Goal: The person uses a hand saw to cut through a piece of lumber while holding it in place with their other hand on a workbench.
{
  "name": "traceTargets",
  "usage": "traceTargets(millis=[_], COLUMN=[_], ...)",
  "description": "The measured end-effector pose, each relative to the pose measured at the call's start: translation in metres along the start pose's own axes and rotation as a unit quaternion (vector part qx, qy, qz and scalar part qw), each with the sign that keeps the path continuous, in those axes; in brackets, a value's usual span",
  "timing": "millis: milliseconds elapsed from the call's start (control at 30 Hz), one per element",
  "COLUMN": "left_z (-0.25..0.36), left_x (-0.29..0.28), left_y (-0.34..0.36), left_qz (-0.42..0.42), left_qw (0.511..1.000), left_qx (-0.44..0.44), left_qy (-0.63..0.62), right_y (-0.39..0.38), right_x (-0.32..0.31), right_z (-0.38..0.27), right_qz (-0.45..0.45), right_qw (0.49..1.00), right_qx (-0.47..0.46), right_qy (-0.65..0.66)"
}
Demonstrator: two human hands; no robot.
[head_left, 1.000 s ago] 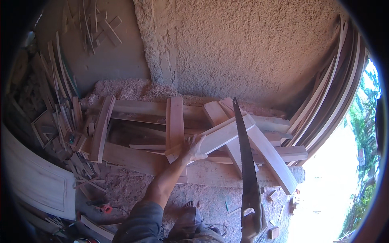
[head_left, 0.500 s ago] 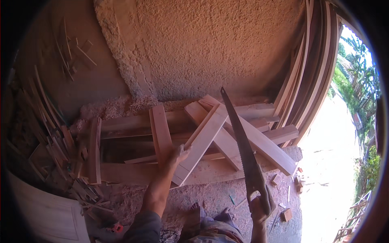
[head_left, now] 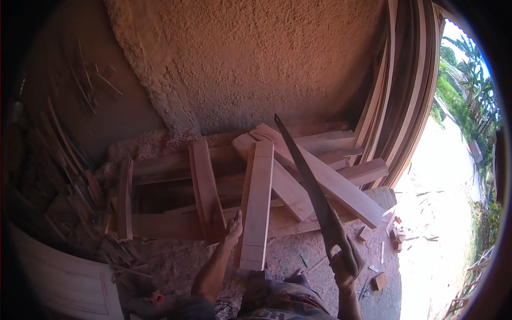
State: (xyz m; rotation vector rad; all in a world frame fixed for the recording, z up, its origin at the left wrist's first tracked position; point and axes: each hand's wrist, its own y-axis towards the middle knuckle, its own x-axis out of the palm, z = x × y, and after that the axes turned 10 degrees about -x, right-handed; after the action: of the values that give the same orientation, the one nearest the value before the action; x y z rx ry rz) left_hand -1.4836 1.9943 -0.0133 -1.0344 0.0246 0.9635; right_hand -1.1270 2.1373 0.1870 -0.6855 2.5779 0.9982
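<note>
Against the wall's foot, the left hand (head_left: pixel 233 226) presses a plank (head_left: pixel 256 205) flat, steadying it, while the right hand (head_left: pixel 345 266) grips a handsaw (head_left: pixel 312 194).

— What is worn on the arms?
— Nothing; both forearms are left bare, as are the left hand (head_left: pixel 233 228) and right hand (head_left: pixel 345 266).
— And lower down?
— A patterned, multicoloured garment (head_left: pixel 277 301) is seen at the lower edge.
</note>
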Motion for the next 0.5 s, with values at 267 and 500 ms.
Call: traceTargets(millis=[267, 500], left_z=[-0.087, -0.158], left_x=[-0.047, -0.181], left_y=[-0.012, 0.043], left_qz=[0.128, 0.306], left_qw=[0.954, 0.946], left_qx=[0.202, 0.099], left_qy=[-0.179, 0.035], right_y=[0.009, 0.018], right_x=[-0.015, 0.011], right_z=[0.033, 0.051], right_qz=[-0.021, -0.062], right_qw=[0.999, 0.995], right_qx=[0.02, -0.006], right_qy=[0.043, 0.074])
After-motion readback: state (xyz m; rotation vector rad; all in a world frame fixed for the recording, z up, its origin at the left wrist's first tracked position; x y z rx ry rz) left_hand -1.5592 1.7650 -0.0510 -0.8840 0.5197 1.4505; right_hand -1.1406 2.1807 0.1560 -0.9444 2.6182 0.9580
